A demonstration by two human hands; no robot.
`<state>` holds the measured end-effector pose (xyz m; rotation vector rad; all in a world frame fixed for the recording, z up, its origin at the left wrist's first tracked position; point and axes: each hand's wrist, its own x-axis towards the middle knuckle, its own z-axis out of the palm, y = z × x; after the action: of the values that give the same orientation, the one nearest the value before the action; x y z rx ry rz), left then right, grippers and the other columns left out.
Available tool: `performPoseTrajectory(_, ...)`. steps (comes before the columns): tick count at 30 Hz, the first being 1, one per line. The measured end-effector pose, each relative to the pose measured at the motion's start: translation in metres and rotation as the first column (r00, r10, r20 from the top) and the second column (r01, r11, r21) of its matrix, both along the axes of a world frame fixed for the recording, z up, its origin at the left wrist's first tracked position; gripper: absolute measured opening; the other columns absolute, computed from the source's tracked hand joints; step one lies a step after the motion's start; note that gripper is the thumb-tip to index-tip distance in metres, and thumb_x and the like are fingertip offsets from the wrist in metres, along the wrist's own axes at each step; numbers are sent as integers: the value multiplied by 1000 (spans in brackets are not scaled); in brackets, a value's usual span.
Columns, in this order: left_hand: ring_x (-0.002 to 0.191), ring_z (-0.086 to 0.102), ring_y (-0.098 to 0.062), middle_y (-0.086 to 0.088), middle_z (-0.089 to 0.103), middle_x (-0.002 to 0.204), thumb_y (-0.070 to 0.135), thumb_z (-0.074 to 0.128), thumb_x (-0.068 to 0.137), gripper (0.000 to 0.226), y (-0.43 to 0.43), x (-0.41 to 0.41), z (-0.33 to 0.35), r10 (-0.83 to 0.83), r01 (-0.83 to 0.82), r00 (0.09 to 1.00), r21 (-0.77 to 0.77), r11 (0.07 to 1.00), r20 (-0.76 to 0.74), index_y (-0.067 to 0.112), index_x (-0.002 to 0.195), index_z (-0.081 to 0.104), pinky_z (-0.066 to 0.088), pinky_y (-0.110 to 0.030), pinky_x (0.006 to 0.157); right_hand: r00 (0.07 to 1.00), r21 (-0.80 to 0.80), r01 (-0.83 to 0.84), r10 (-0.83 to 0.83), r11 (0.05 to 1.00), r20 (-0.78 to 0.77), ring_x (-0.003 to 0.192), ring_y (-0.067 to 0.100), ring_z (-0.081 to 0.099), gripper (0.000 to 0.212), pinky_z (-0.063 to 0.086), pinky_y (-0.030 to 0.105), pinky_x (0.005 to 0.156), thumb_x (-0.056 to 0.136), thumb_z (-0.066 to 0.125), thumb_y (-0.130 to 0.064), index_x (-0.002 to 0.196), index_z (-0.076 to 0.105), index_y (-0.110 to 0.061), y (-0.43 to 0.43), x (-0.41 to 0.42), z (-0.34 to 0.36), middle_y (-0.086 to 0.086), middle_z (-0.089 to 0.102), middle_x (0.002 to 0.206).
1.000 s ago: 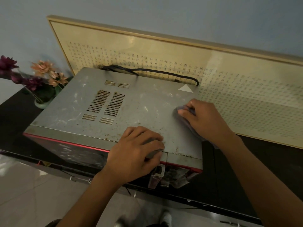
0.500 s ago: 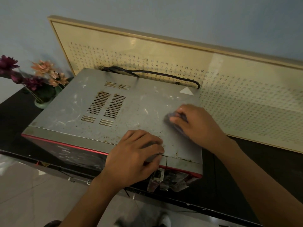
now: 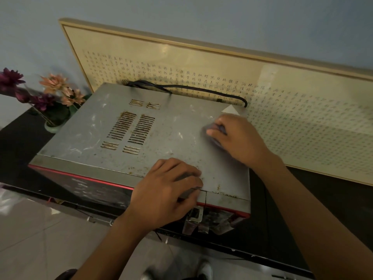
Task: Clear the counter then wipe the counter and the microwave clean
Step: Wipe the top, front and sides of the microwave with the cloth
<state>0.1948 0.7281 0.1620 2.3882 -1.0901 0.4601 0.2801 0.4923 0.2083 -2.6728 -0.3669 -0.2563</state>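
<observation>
Atop the microwave [image 3: 161, 138], right hand [image 3: 240, 138] tight around cloth [image 3: 220, 128]

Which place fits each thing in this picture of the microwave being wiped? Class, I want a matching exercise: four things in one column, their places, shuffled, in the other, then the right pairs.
Things
1. cloth
2. black cable
3. flowers
4. framed panel of writing

Places
A. leaning on the wall behind the microwave
B. on the counter, left of the microwave
C. under the right hand, on the microwave's top
D. along the microwave's back edge

Pairs: 1-C, 2-D, 3-B, 4-A
</observation>
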Motion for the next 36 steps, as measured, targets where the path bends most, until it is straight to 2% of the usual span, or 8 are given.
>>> performPoseTrajectory(5, 109, 60, -15, 11, 68, 119, 35, 69, 93, 14, 1, 1, -1, -4, 4, 1000, -2, 1000, -3, 27, 103, 74, 43, -30, 92, 985, -29, -173, 173, 984, -22, 79, 4, 53, 33, 43, 26, 69, 93, 52, -56, 98, 64, -25, -16, -34, -6, -11, 58, 87)
performPoseTrajectory(10, 109, 59, -14, 11, 68, 118, 34, 68, 92, 13, 0, 1, 0, -1, 1, 1000, -10, 1000, -6, 28, 102, 74, 42, -28, 92, 945, 102, 316, -322, 943, 52, 77, 16, 58, 26, 41, 32, 69, 100, 52, -39, 94, 64, -18, -44, 23, -6, -4, 58, 78)
performPoseTrajectory(13, 109, 59, -13, 12, 68, 119, 35, 68, 93, 13, -1, 1, 1, -5, 5, 1000, -9, 1000, -18, 29, 102, 74, 43, -29, 92, 889, 128, 454, -458, 882, 4, 68, 20, 57, 31, 42, 33, 63, 100, 49, -36, 81, 60, -15, -41, 63, -3, -2, 53, 68)
performPoseTrajectory(17, 109, 59, -14, 11, 68, 119, 34, 69, 92, 12, -1, 2, 0, -6, 6, 1000, -11, 1000, -17, 28, 101, 74, 41, -27, 93, 942, 139, 335, -337, 932, -12, 69, 13, 59, 29, 49, 33, 69, 98, 54, -37, 81, 65, -17, -24, 68, 1, -2, 60, 72)
performPoseTrajectory(22, 109, 59, -14, 11, 68, 120, 34, 68, 93, 13, 0, 1, -1, -2, 2, 1000, -2, 1000, -10, 28, 102, 74, 40, -27, 93, 995, 100, -73, 79, 992, -58, 75, 12, 60, 25, 42, 16, 66, 96, 63, -35, 92, 71, -12, -25, 23, 4, 3, 66, 81)
performPoseTrajectory(26, 108, 59, -15, 11, 68, 120, 34, 69, 93, 13, 0, 2, -2, 4, -4, 1000, -7, 1000, -3, 28, 103, 74, 43, -30, 92, 996, 70, 92, -91, 993, -15, 74, 16, 62, 34, 50, 36, 73, 96, 55, -46, 92, 70, -15, -38, 36, -5, 2, 66, 80)
performPoseTrajectory(30, 109, 59, -15, 11, 68, 120, 35, 67, 94, 13, -1, 1, 0, 4, -4, 1000, -5, 1000, -14, 28, 103, 74, 42, -29, 93, 940, 36, 339, -340, 940, 38, 61, 15, 56, 35, 42, 31, 62, 99, 50, -34, 78, 62, -10, -11, 70, -5, 1, 56, 65)
performPoseTrajectory(36, 109, 59, -14, 11, 68, 121, 36, 67, 94, 14, 0, 1, 0, 3, -3, 1000, 1, 1000, -8, 28, 103, 74, 43, -29, 92, 998, 58, -11, 14, 998, -53, 69, 3, 56, 25, 38, 19, 61, 98, 58, -40, 88, 66, -18, 20, 34, -1, -7, 60, 75)
